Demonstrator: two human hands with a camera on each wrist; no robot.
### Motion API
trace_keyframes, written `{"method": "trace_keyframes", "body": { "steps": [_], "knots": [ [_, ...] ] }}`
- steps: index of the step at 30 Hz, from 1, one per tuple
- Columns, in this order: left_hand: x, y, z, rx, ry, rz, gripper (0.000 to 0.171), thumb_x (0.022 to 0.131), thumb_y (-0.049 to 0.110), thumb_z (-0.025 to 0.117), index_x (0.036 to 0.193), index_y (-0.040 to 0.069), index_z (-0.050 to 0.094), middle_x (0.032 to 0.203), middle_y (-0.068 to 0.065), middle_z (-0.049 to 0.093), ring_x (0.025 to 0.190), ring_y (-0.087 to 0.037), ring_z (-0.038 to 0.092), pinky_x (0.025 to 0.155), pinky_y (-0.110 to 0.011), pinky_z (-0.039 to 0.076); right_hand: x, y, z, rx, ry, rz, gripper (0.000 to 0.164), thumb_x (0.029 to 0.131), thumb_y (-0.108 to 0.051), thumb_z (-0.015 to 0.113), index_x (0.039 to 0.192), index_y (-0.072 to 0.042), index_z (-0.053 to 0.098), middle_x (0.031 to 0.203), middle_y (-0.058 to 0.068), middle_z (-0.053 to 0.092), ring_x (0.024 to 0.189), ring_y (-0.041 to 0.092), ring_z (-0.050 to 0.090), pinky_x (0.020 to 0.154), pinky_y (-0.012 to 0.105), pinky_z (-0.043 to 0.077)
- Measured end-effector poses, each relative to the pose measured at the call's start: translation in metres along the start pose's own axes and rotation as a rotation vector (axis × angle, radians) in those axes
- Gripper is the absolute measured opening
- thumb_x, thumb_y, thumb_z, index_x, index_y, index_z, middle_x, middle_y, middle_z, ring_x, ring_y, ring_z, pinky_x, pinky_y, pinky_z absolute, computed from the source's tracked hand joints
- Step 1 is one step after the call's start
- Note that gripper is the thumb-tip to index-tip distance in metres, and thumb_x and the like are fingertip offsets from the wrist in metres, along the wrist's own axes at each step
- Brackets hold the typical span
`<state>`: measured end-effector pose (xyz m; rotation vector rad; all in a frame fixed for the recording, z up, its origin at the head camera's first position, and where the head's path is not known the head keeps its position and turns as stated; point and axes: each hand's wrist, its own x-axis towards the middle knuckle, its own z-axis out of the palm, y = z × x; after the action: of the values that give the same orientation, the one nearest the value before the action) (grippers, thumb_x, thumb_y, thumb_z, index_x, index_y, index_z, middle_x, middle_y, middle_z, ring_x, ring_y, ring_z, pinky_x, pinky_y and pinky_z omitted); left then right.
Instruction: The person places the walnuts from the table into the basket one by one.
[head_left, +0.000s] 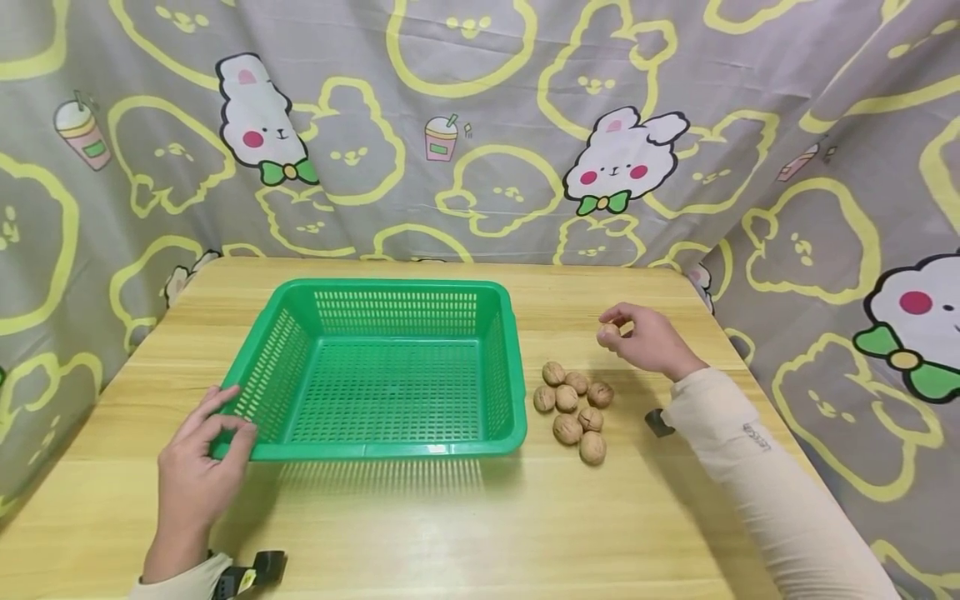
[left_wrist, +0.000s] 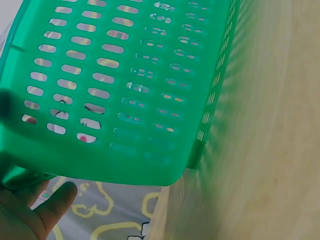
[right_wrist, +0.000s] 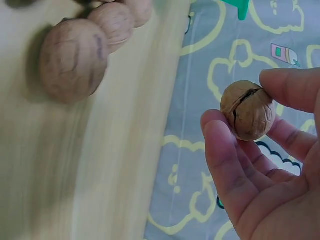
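Note:
A green plastic basket (head_left: 375, 451) with slotted walls stands on the left and middle of the table, and its inside is bare. My left hand (head_left: 198, 471) holds its near left corner, thumb and fingers about the rim; the left wrist view shows the basket's slotted wall (left_wrist: 140, 165) beside the fingers. Above the table, right of the basket, my right hand (head_left: 651, 342) pinches a walnut (right_wrist: 248, 110) between thumb and fingertips. A dark crack runs along that walnut's shell. Several more walnuts (head_left: 567, 398) lie grouped between the basket and my right forearm.
The light wooden table (head_left: 420, 533) reaches back to a grey curtain (head_left: 495, 108) with yellow outlines and white rabbits, which hangs behind and at both sides. Black wrist mounts (head_left: 270, 567) sit on both wrists.

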<state>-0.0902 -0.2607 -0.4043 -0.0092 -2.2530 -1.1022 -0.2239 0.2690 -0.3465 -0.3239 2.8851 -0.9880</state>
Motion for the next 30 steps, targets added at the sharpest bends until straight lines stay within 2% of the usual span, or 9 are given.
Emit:
{"method": "trace_keyframes", "body": {
  "steps": [7, 11, 16, 22, 30],
  "knots": [
    [-0.001, -0.001, 0.002, 0.0, 0.054, 0.055, 0.009, 0.08, -0.003, 0.058, 0.078, -0.001, 0.067, 0.124, -0.002, 0.063, 0.133, -0.018, 0.044, 0.105, -0.015, 0.029, 0.01, -0.016, -0.001, -0.039, 0.017, -0.035, 0.032, 0.097, -0.026, 0.057, 0.121, -0.004, 0.059, 0.115, 0.018, 0.058, 0.088, 0.028, 0.064, 0.073, 0.041, 0.054],
    [-0.002, -0.002, 0.002, -0.014, 0.065, 0.041, 0.008, 0.08, -0.003, 0.06, 0.078, -0.001, 0.067, 0.124, 0.006, 0.062, 0.133, -0.018, 0.044, 0.106, -0.015, 0.029, 0.016, -0.029, 0.001, -0.039, 0.02, -0.055, 0.032, 0.097, -0.026, 0.058, 0.121, -0.005, 0.06, 0.115, 0.016, 0.058, 0.091, 0.03, 0.063, 0.076, 0.044, 0.053],
    [-0.004, -0.005, 0.002, -0.03, 0.067, 0.018, 0.005, 0.082, -0.002, 0.065, 0.077, -0.001, 0.066, 0.123, 0.015, 0.06, 0.133, -0.012, 0.043, 0.106, -0.016, 0.029, 0.023, -0.045, 0.005, -0.004, 0.011, -0.089, 0.032, 0.097, -0.026, 0.058, 0.121, -0.005, 0.059, 0.113, 0.014, 0.06, 0.086, 0.028, 0.064, 0.074, 0.042, 0.053],
    [-0.005, -0.008, 0.003, -0.047, 0.07, 0.008, 0.007, 0.083, -0.001, 0.066, 0.076, -0.002, 0.065, 0.123, 0.019, 0.059, 0.132, -0.006, 0.042, 0.107, -0.016, 0.029, 0.03, -0.062, 0.01, 0.017, 0.005, -0.117, 0.029, 0.096, -0.025, 0.06, 0.119, -0.007, 0.061, 0.109, 0.01, 0.063, 0.082, 0.025, 0.063, 0.073, 0.04, 0.052],
    [-0.003, -0.009, 0.005, -0.064, 0.064, 0.027, 0.01, 0.085, 0.002, 0.066, 0.076, -0.003, 0.064, 0.124, 0.016, 0.059, 0.134, -0.011, 0.042, 0.106, -0.016, 0.029, 0.04, -0.086, 0.013, 0.03, 0.0, -0.159, 0.032, 0.096, -0.026, 0.059, 0.121, -0.007, 0.061, 0.116, 0.011, 0.062, 0.089, 0.027, 0.062, 0.08, 0.041, 0.051]
  ]
}}
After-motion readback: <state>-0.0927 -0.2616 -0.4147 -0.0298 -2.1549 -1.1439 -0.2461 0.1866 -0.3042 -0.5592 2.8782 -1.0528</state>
